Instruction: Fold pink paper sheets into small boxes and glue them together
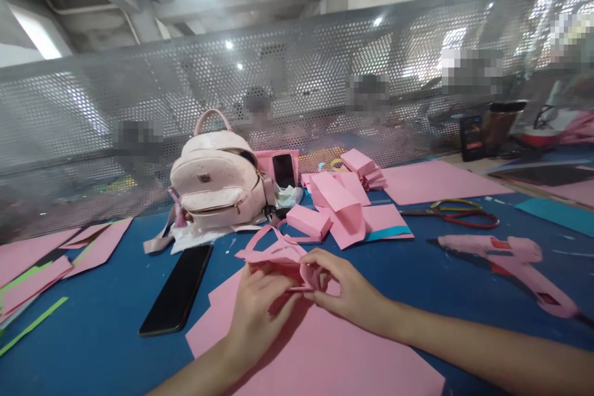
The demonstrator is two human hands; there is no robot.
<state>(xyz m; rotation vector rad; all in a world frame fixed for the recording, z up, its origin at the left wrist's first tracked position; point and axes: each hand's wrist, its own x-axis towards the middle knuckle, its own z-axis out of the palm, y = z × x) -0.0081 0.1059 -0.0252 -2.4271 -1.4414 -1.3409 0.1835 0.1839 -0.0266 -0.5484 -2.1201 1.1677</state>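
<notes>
A small pink paper bag (273, 253) with looped paper handles is held up between my hands, over a large pink sheet (334, 349). My left hand (260, 306) is closed round the bag's left and near side. Thumb and fingers of my right hand (341, 288) pinch the bag's right edge, where the paper curls. My fingers hide part of the bag. Just beyond it lies a folded pink paper box (309, 223). To the right, a pink glue gun (510, 257) rests on its side.
A black phone (177, 291) lies left of my hands, with a pale backpack (223, 179) behind it. Scissors (457, 213) lie at right. Pink sheets and green strips (34, 325) are at left. A perforated metal screen (301, 86) stands across the back, people beyond it.
</notes>
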